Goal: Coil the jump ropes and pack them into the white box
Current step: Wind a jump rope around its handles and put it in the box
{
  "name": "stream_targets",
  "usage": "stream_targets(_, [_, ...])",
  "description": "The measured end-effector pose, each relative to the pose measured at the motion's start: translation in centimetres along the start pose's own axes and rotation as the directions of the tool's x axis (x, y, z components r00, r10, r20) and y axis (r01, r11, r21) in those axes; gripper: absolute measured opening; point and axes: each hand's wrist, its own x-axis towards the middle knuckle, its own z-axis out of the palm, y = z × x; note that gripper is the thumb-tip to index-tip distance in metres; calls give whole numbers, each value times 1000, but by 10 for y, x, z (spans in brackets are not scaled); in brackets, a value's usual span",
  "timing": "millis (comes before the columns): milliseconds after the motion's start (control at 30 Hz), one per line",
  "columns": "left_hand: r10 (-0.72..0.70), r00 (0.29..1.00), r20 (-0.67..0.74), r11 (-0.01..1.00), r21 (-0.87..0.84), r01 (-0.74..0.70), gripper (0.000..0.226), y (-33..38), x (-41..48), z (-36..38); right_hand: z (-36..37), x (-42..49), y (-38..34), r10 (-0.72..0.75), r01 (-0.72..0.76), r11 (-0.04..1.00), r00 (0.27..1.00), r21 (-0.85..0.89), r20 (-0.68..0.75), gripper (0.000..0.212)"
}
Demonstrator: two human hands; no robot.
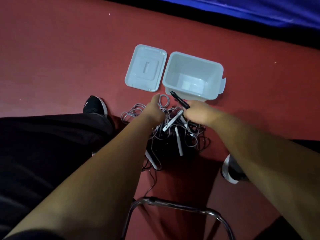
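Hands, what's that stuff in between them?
In the head view, tangled jump ropes with white handles lie between the left hand and the right hand.

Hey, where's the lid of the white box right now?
In the head view the lid lies flat on the red floor, just left of the open white box and beyond the tangled jump ropes.

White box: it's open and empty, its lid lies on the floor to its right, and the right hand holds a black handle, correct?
Not quite. In the head view the lid lies to the left of the white box, not its right. The box is open and empty, and the right hand does hold a black handle.
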Motion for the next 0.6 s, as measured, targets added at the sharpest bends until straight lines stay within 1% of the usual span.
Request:
stream_targets(33, [11,1000,-3,1000,-23,-11,100,9,-7,-1,-12,-16,-7,-36,35,999,999,-4,-36,7])
stream_targets(167, [114,993,11,990,-88,-113,102,41,-35,0,-55,-77,-33,-143,145,989,965,-6,-218,39])
stream_targets(233, [163,986,28,985,-53,-161,102,59,-53,-1,-74,-108,-44,-191,206,978,934,20,-303,46])
stream_targets(300, [199,980,-5,980,28,-199,96,75,-71,-3,-89,-137,-53,-271,283,959,889,-23,-369,50])
stream_targets(367, [217,974,-62,972,107,-209,81,89,-88,-6,-102,-170,-61,-350,365,929,828,-53,-438,50])
stream_targets(467, [265,960,-85,946,217,-242,37,108,-109,-17,-123,-210,-73,-417,487,873,718,-25,-557,45])
stream_targets(533, [289,956,-46,909,327,-259,16,119,-122,-28,-137,-233,-78,-409,567,823,643,43,-647,38])
stream_targets(600, [314,949,24,865,405,-296,11,131,-137,-42,-152,-250,-78,-332,634,756,586,163,-740,34])
